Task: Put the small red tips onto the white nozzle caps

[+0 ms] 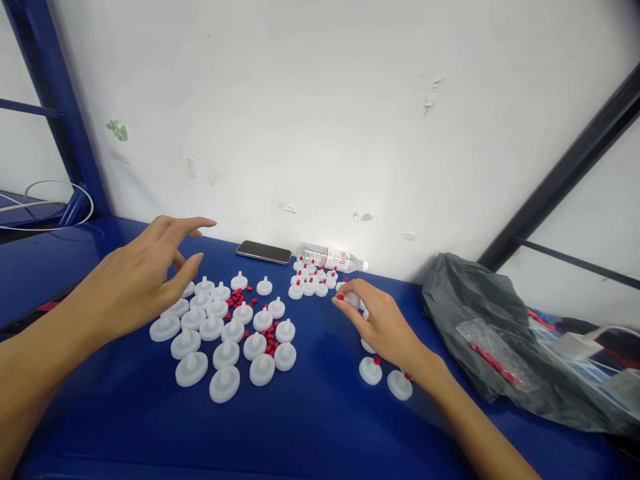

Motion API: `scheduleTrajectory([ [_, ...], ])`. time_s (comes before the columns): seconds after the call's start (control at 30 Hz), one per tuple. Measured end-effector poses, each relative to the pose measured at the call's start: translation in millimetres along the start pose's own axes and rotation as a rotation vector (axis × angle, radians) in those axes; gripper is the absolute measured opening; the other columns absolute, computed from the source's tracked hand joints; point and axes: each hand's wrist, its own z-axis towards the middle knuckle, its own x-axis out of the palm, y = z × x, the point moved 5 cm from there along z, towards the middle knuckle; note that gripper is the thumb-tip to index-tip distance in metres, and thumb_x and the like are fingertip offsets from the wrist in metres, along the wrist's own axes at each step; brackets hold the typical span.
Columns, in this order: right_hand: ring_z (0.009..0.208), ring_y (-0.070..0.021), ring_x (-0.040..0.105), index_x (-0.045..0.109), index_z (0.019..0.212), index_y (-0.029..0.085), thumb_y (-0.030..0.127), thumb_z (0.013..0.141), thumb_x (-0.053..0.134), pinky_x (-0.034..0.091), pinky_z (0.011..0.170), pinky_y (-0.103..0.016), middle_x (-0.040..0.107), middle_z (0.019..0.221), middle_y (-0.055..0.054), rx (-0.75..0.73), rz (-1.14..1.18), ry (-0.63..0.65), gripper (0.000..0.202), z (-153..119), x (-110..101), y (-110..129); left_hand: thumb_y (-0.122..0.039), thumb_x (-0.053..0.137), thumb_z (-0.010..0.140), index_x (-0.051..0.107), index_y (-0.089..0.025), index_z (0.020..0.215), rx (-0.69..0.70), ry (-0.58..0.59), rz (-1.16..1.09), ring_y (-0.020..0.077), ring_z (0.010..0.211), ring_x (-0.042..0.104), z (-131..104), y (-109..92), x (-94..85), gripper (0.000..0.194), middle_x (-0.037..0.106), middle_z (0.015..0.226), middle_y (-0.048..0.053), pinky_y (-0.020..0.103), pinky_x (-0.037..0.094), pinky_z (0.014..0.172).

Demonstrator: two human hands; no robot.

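Note:
My left hand (145, 277) hovers with fingers apart over the left part of a group of white round lids (225, 383) with upright nozzles, holding nothing. Small red caps (270, 347) lie loose among those lids. On the right, my right hand (373, 317) has its thumb and forefinger pinched on a small red cap (341, 297). White plastic shows in the gap between those fingers; whether it is joined to the red cap I cannot tell. Around this hand stand white lids with red caps on their nozzles (371, 371), some partly covered by the hand and wrist.
Beyond my right hand, a tight cluster of red-capped lids (309, 288) stands before a clear bottle (313, 254) lying on its side. A phone (263, 252) lies near the wall. At right, a dark plastic bag (450, 320) carries a clear bag of red pieces (495, 363).

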Motion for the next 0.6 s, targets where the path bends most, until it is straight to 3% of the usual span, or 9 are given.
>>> scheduleTrajectory([
  [0.13,0.096,-0.0277,0.082,0.072,0.129,0.028,0.042,0.121,0.061,0.067,0.09,-0.04,0.084,0.119,-0.008,-0.056,-0.012,-0.01,0.019,-4,3,6,-0.049,0.043,0.108,0.063,-0.03,0.154,0.018,-0.018,0.006,0.0227,0.075,0.073,-2,-17,-10.2,0.054,0.077,0.129,0.006,0.042,0.056,0.075],
  [0.27,0.106,-0.0276,0.086,0.06,0.16,0.033,0.06,0.118,0.067,0.068,0.102,-0.042,0.086,0.125,-0.007,-0.185,0.071,-0.013,0.05,-13,9,26,-0.059,0.043,0.105,0.078,-0.036,0.127,0.062,-0.003,-0.051,0.0249,0.058,0.07,-18,-55,-7.8,0.047,0.084,0.089,0.0,0.043,0.053,0.064],
  [0.33,0.108,-0.0265,0.087,0.054,0.167,0.036,0.069,0.113,0.068,0.069,0.102,-0.04,0.087,0.124,-0.006,-0.249,0.096,-0.003,0.064,-17,13,37,-0.061,0.044,0.109,0.079,-0.04,0.114,0.21,0.062,-0.153,0.025,0.059,0.074,-34,-85,6.5,0.042,0.088,0.091,0.001,0.044,0.053,0.061],
  [0.43,0.099,-0.0246,0.088,0.044,0.174,0.038,0.072,0.112,0.065,0.071,0.095,-0.036,0.088,0.116,-0.004,-0.355,0.08,0.013,0.074,-23,18,53,-0.066,0.037,0.118,0.076,-0.037,0.118,0.46,0.15,-0.251,0.028,0.068,0.083,-62,-129,35.7,0.048,0.089,0.09,0.004,0.045,0.048,0.054],
  [0.53,0.09,-0.0223,0.087,0.038,0.178,0.035,0.068,0.116,0.058,0.07,0.09,-0.032,0.087,0.108,-0.002,-0.466,0.037,-0.01,0.072,-26,19,66,-0.055,0.024,0.122,0.072,-0.03,0.121,0.577,0.148,-0.22,0.0296,0.057,0.077,-79,-150,56.9,0.054,0.086,0.083,0.009,0.044,0.029,0.046],
  [0.6,0.085,-0.0205,0.085,0.039,0.177,0.031,0.066,0.118,0.055,0.07,0.087,-0.03,0.085,0.102,-0.001,-0.498,0.012,-0.034,0.071,-25,19,70,-0.047,0.025,0.124,0.07,-0.027,0.12,0.576,0.225,-0.2,0.029,0.056,0.074,-85,-153,65.5,0.049,0.084,0.082,0.01,0.041,0.019,0.049],
])
